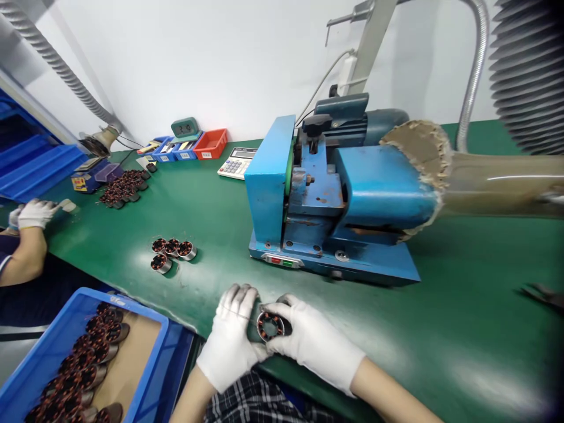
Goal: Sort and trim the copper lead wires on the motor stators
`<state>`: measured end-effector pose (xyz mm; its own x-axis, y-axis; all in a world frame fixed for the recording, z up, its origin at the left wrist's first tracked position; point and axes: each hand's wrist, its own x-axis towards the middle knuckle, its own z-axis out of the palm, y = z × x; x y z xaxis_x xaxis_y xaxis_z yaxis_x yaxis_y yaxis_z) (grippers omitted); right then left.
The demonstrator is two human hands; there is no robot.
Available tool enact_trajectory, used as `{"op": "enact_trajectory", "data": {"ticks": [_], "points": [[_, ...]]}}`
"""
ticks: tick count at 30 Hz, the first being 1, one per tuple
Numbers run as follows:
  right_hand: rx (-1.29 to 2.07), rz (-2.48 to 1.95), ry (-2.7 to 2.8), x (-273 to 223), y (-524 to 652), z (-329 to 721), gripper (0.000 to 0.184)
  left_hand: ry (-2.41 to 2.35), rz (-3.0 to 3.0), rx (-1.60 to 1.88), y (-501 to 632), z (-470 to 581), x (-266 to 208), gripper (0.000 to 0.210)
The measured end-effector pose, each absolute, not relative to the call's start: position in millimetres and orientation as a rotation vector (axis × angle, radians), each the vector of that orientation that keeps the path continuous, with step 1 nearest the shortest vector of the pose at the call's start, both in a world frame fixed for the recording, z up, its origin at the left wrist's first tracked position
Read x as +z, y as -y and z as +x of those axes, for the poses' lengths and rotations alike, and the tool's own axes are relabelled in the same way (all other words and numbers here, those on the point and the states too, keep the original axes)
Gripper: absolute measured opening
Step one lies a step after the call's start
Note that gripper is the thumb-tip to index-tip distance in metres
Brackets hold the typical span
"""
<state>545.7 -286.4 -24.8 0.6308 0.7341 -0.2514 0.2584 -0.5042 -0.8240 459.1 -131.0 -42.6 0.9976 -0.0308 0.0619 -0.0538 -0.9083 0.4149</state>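
My right hand [308,335], in a white work glove, grips a motor stator [270,326], a ring-shaped metal part with copper windings. The stator is on or just above the green bench near its front edge, winding side facing up. To its left is my left hand [233,338], also gloved, fingers stretched forward and thumb apart from them near the stator's lower side. A thin wire [241,315] runs from the stator across the left fingers. Farther left, several stators [171,248] stand grouped on the bench with loose wire ends beside them.
A blue motor-driven machine [326,194] stands ahead. At lower left is a blue bin [161,329] holding many stators. A calculator [238,163], red tray [210,144] and stator pile [121,188] are farther back. Pliers [544,295] lie right. A co-worker's gloved hand [37,213] is at far left.
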Motion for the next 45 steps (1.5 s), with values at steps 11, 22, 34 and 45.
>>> {"op": "enact_trajectory", "data": {"ticks": [11, 22, 34, 45], "points": [[1.019, -1.438, 0.250, -1, 298, 564, 0.047, -0.073, 2.539, 0.232, 156, 466, -52, 0.072], [0.649, -1.857, 0.618, -7, 290, 554, 0.018, -0.088, 2.220, 0.086, 153, 471, -43, 0.054], [0.966, -1.458, 0.082, -20, 315, 555, 0.059, -0.317, 1.703, -0.061, 156, 479, -38, 0.040], [0.874, -2.099, 0.540, -32, 310, 560, 0.020, -0.367, 1.667, -0.105, 153, 475, -46, 0.047]]}}
